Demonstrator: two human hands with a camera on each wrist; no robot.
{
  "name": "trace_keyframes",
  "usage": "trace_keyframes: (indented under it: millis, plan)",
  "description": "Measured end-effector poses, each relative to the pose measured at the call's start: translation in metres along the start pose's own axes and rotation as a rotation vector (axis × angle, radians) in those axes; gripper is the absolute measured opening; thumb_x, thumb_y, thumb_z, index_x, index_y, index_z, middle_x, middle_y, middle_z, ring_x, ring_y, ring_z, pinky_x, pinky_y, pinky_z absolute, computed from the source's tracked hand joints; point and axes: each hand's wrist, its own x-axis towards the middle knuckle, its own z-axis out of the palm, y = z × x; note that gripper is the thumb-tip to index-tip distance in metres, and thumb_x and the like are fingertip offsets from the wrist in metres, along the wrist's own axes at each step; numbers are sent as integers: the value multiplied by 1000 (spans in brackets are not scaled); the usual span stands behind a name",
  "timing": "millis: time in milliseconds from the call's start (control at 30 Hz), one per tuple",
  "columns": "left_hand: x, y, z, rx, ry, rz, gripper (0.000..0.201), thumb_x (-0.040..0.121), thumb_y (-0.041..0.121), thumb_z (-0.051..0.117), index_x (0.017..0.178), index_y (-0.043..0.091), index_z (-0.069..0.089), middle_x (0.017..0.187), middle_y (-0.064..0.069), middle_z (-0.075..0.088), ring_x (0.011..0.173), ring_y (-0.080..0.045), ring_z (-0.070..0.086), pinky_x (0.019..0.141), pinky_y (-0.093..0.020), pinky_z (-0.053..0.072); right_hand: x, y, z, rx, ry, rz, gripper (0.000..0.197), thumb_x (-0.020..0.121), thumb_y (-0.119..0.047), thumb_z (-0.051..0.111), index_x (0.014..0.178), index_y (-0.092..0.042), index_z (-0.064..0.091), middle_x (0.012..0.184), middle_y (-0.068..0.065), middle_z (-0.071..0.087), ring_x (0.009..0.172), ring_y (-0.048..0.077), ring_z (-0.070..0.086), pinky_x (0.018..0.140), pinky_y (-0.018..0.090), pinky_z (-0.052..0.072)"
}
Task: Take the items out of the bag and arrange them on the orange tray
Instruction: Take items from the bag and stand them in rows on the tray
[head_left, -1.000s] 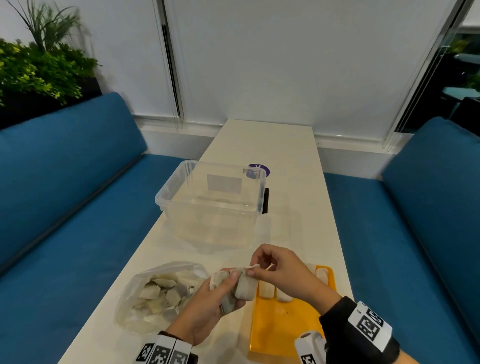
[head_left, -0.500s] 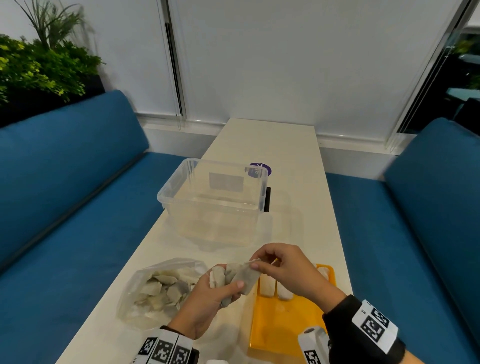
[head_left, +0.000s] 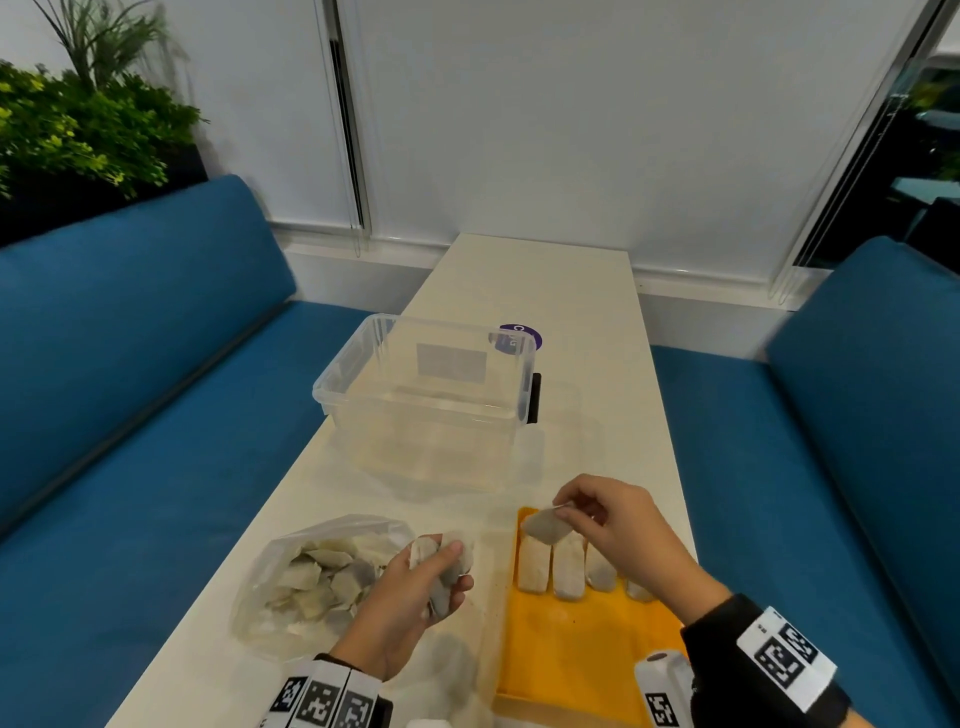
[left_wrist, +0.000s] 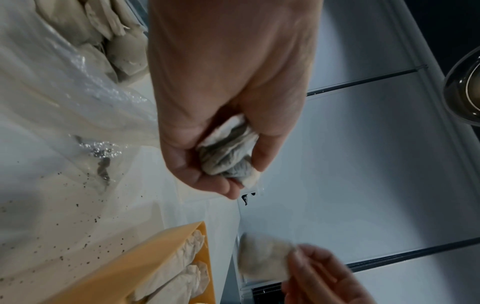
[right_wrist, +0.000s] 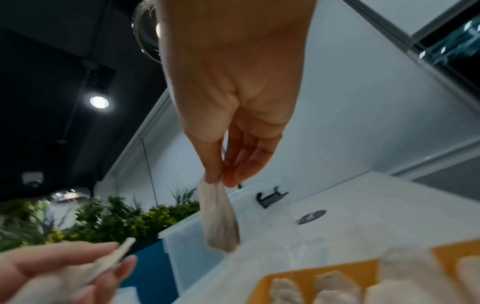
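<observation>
A clear plastic bag (head_left: 291, 587) of pale tea bags lies at the table's near left. The orange tray (head_left: 571, 660) lies at the near right, with a row of tea bags (head_left: 566, 566) at its far end. My left hand (head_left: 436, 577) grips a bunch of tea bags (left_wrist: 228, 156) between bag and tray. My right hand (head_left: 563, 514) pinches one tea bag (head_left: 545, 526) by its top edge, hanging over the tray's far left corner. The hanging tea bag (right_wrist: 219, 218) shows below thumb and fingers in the right wrist view.
A clear plastic tub (head_left: 431, 395) stands beyond the tray in the middle of the narrow white table (head_left: 545, 280), with a purple round sticker (head_left: 522, 335) behind it. Blue benches (head_left: 130, 374) run along both sides. Dark crumbs dot the table near the bag.
My right hand has pulled one tea bag away from the bunch in my left hand and carried it right, over the tray's far end. The left hand has sunk a little.
</observation>
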Motion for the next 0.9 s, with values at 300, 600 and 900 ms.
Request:
trace_keyframes:
  millis: [300, 600, 900]
  plan:
    - [0, 3, 3, -18, -64, -23, 19, 88, 0, 55, 105, 8, 58, 94, -17, 64, 81, -24, 66, 67, -29, 55, 1, 59, -3, -199, -223, 245, 7, 92, -19, 56, 91, -26, 58, 95, -4, 61, 87, 11, 56, 72, 12, 45]
    - [-3, 5, 6, -17, -90, -47, 19, 88, -4, 53, 104, 6, 57, 91, -19, 66, 76, -24, 67, 62, -27, 58, 10, 79, 12, -250, -299, 369, 6, 90, -17, 58, 90, -23, 61, 98, -1, 58, 85, 17, 62, 67, 16, 49]
    - [-6, 5, 9, 36, -121, -21, 23, 88, -2, 55, 108, 9, 55, 94, -16, 68, 73, -21, 70, 67, -28, 58, 10, 69, 18, -299, -174, 303, 25, 95, -25, 47, 117, -20, 58, 114, 3, 59, 88, 8, 48, 80, 15, 41]
